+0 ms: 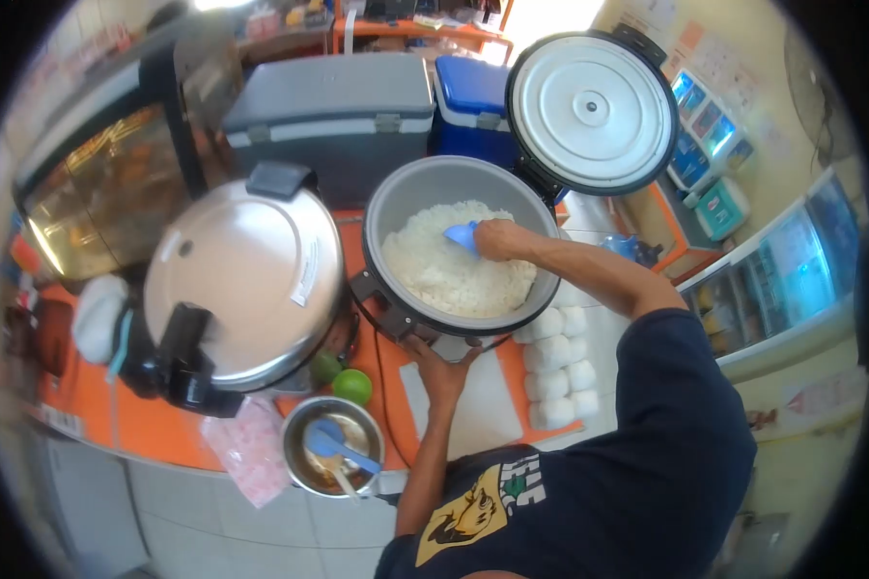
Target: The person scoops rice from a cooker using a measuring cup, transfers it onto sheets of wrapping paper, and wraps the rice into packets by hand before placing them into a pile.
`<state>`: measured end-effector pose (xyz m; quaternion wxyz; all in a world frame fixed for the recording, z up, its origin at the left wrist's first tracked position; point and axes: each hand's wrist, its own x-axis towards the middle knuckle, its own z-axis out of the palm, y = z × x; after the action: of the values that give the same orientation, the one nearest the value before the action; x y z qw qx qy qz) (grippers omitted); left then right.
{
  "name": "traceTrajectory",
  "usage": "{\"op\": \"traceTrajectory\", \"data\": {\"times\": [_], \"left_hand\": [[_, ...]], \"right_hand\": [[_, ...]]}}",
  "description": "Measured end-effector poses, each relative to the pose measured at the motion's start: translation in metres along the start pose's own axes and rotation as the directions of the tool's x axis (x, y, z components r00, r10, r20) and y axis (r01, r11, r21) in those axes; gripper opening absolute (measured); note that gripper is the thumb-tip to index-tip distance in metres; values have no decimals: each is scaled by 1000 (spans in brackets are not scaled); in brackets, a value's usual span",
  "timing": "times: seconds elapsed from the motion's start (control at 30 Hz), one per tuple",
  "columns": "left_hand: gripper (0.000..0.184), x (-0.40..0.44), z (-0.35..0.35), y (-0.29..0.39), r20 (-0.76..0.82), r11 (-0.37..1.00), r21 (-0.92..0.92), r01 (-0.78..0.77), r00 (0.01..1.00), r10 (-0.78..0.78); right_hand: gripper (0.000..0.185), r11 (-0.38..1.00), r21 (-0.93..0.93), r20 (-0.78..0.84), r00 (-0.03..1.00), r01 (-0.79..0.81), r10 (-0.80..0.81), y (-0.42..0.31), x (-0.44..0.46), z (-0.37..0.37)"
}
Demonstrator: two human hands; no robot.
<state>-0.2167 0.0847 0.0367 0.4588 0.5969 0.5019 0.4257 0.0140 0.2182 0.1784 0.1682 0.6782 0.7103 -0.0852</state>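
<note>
The right hand (pixel 500 241) is grasping a blue scoop (pixel 462 234), closed around its handle, and its blade is resting against the white rice (pixel 430 270), which is lying heaped inside the pot (pixel 541 207) directly beneath that hand. The left hand (pixel 441 362), nearer the body, is touching the lower front of the open rice cooker (pixel 384 311) with thumb and fingers spread; whether it is gripping the base or only bracing it, I cannot tell. A hard push of the scoop against the pot could be shifting the cooker if the left hand's hold is slack, and a loaded scoop tipping at the rim could be spilling grains onto the white sheet (pixel 483 396) under the left wrist. Beyond the right hand, the raised lid (pixel 579 121) is standing on its hinge; a knock from the right forearm could be bringing it down. Just below the right forearm, white bundles (pixel 552 352) are sitting close beside the cooker, where a dropping elbow could be toppling them. Left of the left hand, a metal bowl (pixel 293 455) is perching at the counter's edge, where a sideways sweep of that forearm could be tipping it off.
</note>
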Motion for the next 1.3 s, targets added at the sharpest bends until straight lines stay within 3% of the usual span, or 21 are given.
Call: {"op": "traceTrajectory", "data": {"times": [0.07, 0.2, 0.27, 0.33, 0.4, 0.43, 0.5, 0.6, 0.73, 0.8, 0.83, 0.87, 0.9, 0.93, 0.97, 1.07, 1.2, 1.27, 1.3], "left_hand": [[138, 2, 3, 1, 11, 998, 20, 64, 998, -65], [136, 0, -2, 2, 25, 987, 119, 108, 993, -112], [133, 3, -8, 8, 91, 991, 8, 130, 987, -130], [134, 6, -6, 6, 72, 993, -5, 122, 990, -121], [134, 2, -4, -1, 73, 992, 0, 126, 989, -125], [134, 1, -2, -4, 48, 994, 57, 92, 994, -95], [133, 0, -1, 0, 46, 990, 113, 83, 995, -88], [131, 4, -12, 5, 93, 998, 59, 26, 995, -31], [128, 4, -9, -1, 99, 997, 79, 18, 995, -26], [125, 3, -8, -2, 74, 999, 49, 12, 997, -16], [125, 2, -10, 0, 95, 998, 60, -1, 995, -4], [122, 2, -13, 1, 91, 996, 75, -45, 995, 38], [120, 4, -17, 2, 80, 992, 90, -89, 993, 81], [120, 6, -18, -1, 81, 991, 96, -96, 993, 89], [117, 4, -18, -8, 84, 987, 112, -118, 990, 109], [111, 5, -18, -5, 50, 979, 141, -145, 989, 139], [99, 6, -20, -3, 27, 976, 139, -166, 986, 164], [97, 9, -24, -7, 36, 984, 82, -156, 987, 154], [94, 9, -24, -8, 42, 989, 27, -144, 989, 143]], "right_hand": [[22, 996, -55, 35, 997, 76, -74, -8, -6, -2], [22, 1000, 14, 140, 990, 3, -5, -36, -34, 2], [21, 961, -24, 111, 956, 275, -271, -50, -54, 11], [19, 951, -98, 162, 947, 294, -276, -54, -47, -16], [18, 983, -132, -25, 991, 125, -129, -49, -27, -29], [18, 986, -114, -15, 992, 120, -122, -45, -13, -14], [18, 944, -104, -170, 930, 313, -327, -43, 7, 12], [18, 940, -113, 1, 946, 322, -324, -46, -32, 6], [14, 921, -169, 70, 936, 351, -344, -26, -64, -46], [13, 949, -272, 9, 986, 161, -165, -23, -60, -42], [16, 974, -200, 103, 991, 103, -84, -28, -63, -37], [16, 979, -184, 91, 993, 86, -70, -36, -63, -34], [18, 996, -92, 345, 938, 0, 32, -51, -63, -43], [21, 995, -28, 583, 807, -95, 93, -61, -64, -52], [25, 978, 95, 586, 805, -184, 95, -68, -69, -58], [27, 968, 218, 615, 788, -125, -37, -63, -31, -15], [26, 972, 202, 632, 774, -121, -35, -74, -9, -27], [24, 983, 93, 538, 823, 155, -181, -70, -22, -49], [24, 982, 86, 551, 813, 169, -188, -61, -26, -38]]}}
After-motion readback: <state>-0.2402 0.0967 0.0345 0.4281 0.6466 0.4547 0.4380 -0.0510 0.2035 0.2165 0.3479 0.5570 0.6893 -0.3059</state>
